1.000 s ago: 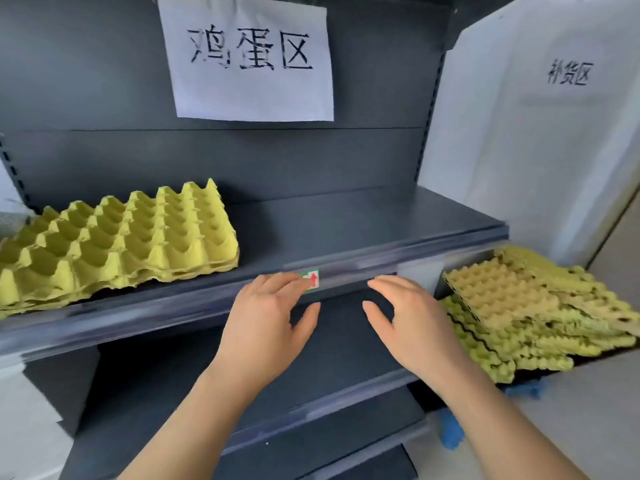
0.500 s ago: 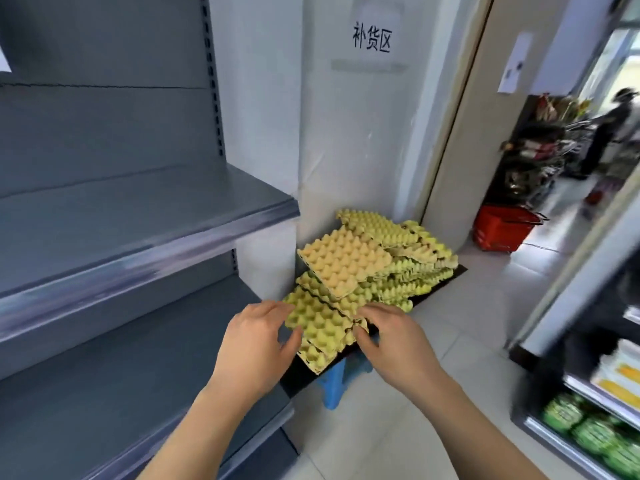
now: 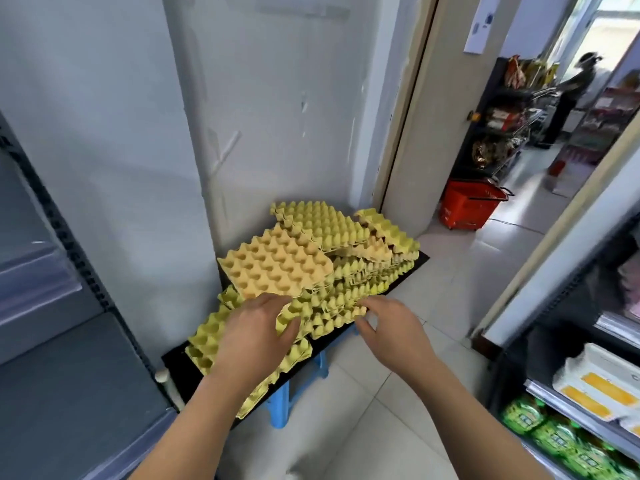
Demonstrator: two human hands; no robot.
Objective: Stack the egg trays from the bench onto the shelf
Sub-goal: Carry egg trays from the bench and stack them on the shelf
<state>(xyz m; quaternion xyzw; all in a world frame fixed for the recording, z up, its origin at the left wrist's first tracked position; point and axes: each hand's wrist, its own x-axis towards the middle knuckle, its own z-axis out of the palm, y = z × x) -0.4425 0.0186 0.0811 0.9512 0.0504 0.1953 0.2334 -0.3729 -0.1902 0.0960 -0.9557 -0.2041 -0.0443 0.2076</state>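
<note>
A loose heap of yellow egg trays point(image 3: 322, 268) lies on a black bench top point(image 3: 183, 372) set on a blue stool point(image 3: 282, 403) against the white wall. The topmost tray point(image 3: 273, 268) is paler and lies askew. My left hand point(image 3: 256, 337) rests on the near left of the heap, thumb curled under a tray edge. My right hand point(image 3: 391, 327) is at the heap's near right edge, fingertips touching a tray point(image 3: 332, 317). No tray is lifted. The grey shelf point(image 3: 59, 393) stands at the left; only its end shows.
A red shopping basket point(image 3: 467, 206) sits on the floor past the door frame. A cooler shelf with green cans point(image 3: 554, 438) and packs is at the right. A person point(image 3: 568, 98) stands far off in the shop. White floor tiles lie between bench and cooler.
My view has swung right, from the shelf to the bench. Both hands moved from the shelf edge to the tray heap and now touch its near edges.
</note>
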